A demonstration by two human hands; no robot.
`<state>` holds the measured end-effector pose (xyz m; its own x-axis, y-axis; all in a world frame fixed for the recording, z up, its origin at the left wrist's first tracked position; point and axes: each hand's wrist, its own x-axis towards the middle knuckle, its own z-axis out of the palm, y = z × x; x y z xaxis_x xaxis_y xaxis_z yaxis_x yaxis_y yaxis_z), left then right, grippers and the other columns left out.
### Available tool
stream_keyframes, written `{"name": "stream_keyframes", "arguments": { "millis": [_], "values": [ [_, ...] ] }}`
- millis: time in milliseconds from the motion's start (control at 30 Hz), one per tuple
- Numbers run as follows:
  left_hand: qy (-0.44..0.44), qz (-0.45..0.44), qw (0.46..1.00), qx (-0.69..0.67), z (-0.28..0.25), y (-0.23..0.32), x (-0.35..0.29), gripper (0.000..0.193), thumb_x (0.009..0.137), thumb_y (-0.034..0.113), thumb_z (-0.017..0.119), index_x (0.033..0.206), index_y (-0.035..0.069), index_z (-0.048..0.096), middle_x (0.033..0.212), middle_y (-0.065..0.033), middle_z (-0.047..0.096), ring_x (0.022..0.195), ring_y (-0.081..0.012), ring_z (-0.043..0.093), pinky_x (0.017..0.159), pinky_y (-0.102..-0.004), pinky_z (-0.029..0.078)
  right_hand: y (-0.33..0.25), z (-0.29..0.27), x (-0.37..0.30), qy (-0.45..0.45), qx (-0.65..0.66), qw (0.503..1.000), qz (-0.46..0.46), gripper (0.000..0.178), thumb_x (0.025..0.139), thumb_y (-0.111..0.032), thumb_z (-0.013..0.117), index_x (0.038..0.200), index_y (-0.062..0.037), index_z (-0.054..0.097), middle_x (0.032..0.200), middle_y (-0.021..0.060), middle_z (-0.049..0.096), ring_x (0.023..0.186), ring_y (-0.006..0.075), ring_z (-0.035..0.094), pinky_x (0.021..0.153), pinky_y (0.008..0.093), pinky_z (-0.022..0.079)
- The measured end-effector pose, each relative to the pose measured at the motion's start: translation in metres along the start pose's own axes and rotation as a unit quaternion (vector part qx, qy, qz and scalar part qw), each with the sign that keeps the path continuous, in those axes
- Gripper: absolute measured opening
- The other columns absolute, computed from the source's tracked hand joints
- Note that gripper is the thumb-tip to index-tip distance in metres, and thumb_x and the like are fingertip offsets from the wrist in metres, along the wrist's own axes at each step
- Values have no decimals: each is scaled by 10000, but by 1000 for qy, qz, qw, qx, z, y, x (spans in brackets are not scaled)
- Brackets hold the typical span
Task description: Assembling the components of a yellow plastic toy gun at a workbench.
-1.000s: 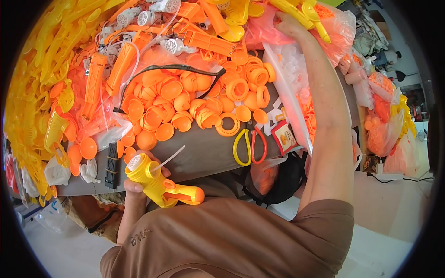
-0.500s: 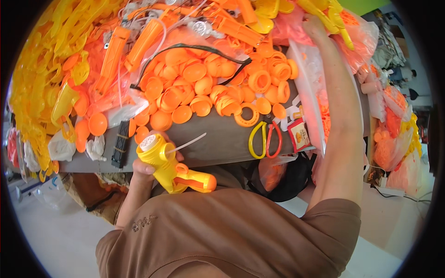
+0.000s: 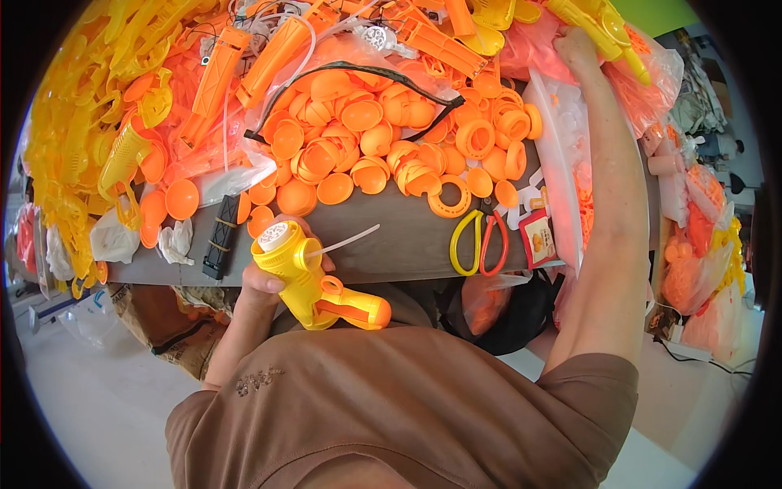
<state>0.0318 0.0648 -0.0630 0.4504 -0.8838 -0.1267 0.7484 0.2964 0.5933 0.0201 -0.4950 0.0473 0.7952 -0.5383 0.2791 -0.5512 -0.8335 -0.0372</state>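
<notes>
My left hand is closed around a yellow toy gun held in front of my chest. A white round grille piece sits in the gun's open upper end, and a thin clear tube sticks out of its side. Its handle, with an orange trigger, points right. My right arm stretches to the far right, where my right hand is at a pink plastic bag beside yellow gun-shaped parts; its fingers are mostly hidden.
Orange cups and orange rings heap mid-table. Scissors with yellow and red handles lie near the front edge, beside a small red-and-white packet. A black bar lies left. Yellow parts pile at far left.
The whole view has shifted slightly, with the table things appearing further right. My left hand still holds the toy gun, and my right hand stays at the pink bag.
</notes>
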Motion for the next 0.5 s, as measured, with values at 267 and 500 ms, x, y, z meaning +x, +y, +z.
{"name": "stream_keyframes", "arguments": {
  "millis": [267,500],
  "values": [
    [-14,4,999,-34,2,-1,-1,735,476,134,741,1123,-5,421,937,-185,601,879,-378,637,745,-467,559,22,-43,2,17,195,975,106,192,720,-145,577,835,-25,674,692,95,617,578,193,579,558,306,464],
    [-23,-4,999,-34,-1,-1,1,726,475,127,733,1121,1,427,935,-171,598,876,-377,636,734,-478,561,16,-59,-36,-93,510,836,182,197,799,-124,579,958,-25,640,768,37,583,551,70,526,359,171,328]
  ]
}}
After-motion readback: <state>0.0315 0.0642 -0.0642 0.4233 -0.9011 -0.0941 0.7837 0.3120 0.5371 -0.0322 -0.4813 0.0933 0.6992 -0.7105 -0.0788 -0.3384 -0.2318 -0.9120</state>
